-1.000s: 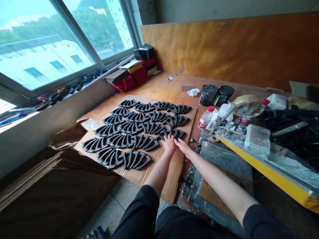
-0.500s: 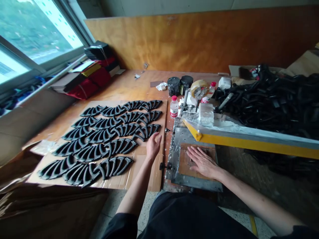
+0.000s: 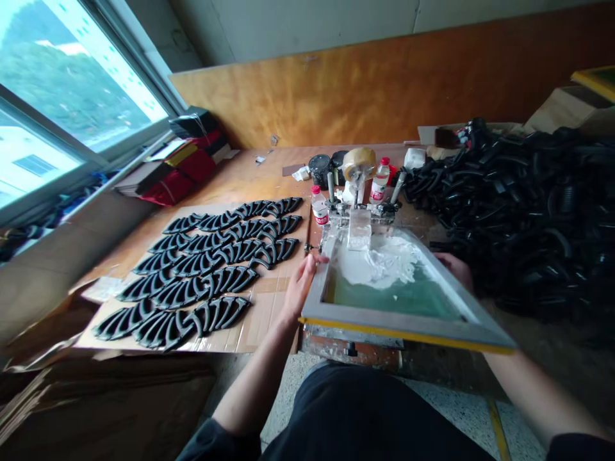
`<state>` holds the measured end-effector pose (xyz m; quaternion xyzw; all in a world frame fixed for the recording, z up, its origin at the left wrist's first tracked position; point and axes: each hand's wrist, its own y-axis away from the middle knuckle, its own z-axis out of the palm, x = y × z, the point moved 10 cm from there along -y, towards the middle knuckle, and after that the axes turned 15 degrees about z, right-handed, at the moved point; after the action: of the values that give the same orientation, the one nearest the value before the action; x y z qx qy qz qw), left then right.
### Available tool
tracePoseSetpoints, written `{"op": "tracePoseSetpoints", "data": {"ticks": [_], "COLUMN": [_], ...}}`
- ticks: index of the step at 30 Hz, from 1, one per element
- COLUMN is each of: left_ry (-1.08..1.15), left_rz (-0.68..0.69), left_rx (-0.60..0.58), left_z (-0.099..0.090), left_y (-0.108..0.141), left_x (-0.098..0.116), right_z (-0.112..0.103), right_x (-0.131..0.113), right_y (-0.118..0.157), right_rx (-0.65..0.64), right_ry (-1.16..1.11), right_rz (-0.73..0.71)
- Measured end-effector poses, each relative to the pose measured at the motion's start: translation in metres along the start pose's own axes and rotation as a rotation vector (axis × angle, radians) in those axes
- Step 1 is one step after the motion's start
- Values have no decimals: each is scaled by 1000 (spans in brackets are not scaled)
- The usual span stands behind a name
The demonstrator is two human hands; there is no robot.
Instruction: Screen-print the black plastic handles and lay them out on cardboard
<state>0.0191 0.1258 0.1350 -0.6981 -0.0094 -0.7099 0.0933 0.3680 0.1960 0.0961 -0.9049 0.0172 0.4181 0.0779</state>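
A screen-printing frame [image 3: 314, 296] is tilted low over the work plate, with green mesh [image 3: 384, 298] and thick white paste [image 3: 379, 266] across its far half. A pale, paste-smeared block [image 3: 359, 230] rests at the paste's far side. My right hand [image 3: 455, 267] grips the frame's right side; most of its fingers are hidden behind it. My left hand [image 3: 300, 285] is by the frame's left edge, fingers partly stretched, one fingertip at the rim. I cannot tell whether it bears on the frame. Metal hinge clamps [image 3: 365, 210] stand behind the frame.
Rows of black curved parts [image 3: 206, 275] lie on a cardboard sheet [image 3: 276, 301] at left. A large heap of black parts [image 3: 523, 211] fills the right. Bottles [image 3: 319, 206], dark tubs [image 3: 319, 169] and a tape roll [image 3: 359, 163] stand behind. Folded cardboard [image 3: 96, 397] is lower left.
The raised frame has come down over the plate. My right hand has left the plate and moved right to the frame's side. My left hand stays near the cardboard's right edge.
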Motion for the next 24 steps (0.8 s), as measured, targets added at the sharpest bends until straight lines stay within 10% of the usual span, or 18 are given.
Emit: {"op": "tracePoseSetpoints", "data": {"ticks": [3,8,13,19,24], "left_ry": [-173,-443,-572,-555,-504], "left_rz": [-144,-183,-162,-181,-171], "left_rx": [-102,-152,-191,-179,-168], "left_z": [-9,-14,-14,-18,-16], "left_y": [29,43,42,43,42], "left_x": [-59,-131,-144,-147,-144], "right_z": [-5,86,141,127,122], "right_x": [-25,-132,-125,-118,-121], "right_y": [-21,-18,13,91,74], "right_rx": [156,-64,-359,-603,-498], "right_ry": [45,361,572,467,399], "right_rz": [-14,-313,-307,-701,-601]}}
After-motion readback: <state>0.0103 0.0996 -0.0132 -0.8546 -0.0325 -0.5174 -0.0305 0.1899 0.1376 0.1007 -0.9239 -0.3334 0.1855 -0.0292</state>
